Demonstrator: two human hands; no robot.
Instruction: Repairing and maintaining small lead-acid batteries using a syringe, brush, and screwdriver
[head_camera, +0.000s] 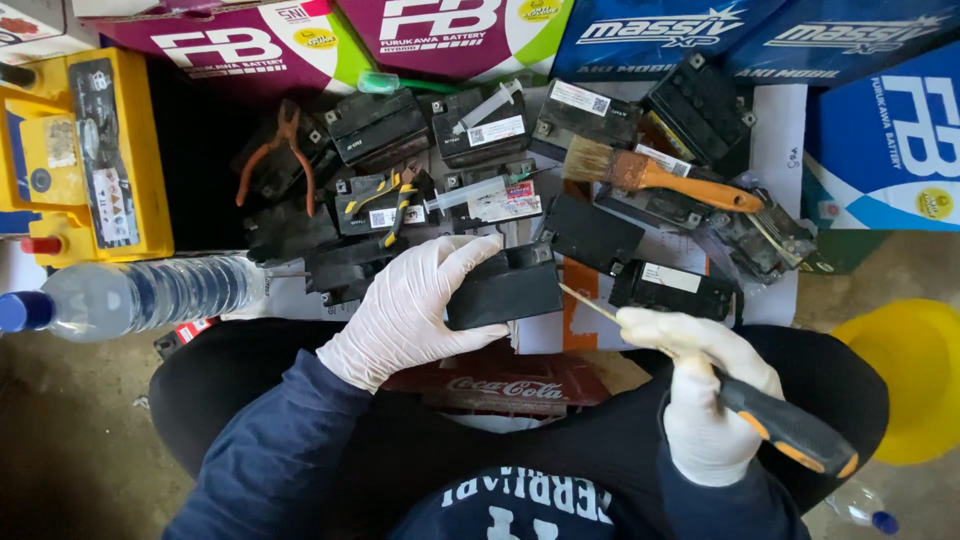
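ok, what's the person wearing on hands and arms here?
Both the left hand and the right hand wear thin white disposable gloves, wrinkled at the fingers. Long dark navy sleeves reach to the glove cuffs. No cables or jewellery visible.

The small black plastic battery (505, 290) sits under the left hand (410, 310), just left of the long orange-and-black-handled screwdriver (730, 400) in the right hand (705, 400). Behind it lie more small black batteries (470, 125), with the wooden-handled paintbrush (650, 175) resting across those to the right. The clear plastic water bottle (140, 295) lies far left, before the large yellow battery (85, 150).
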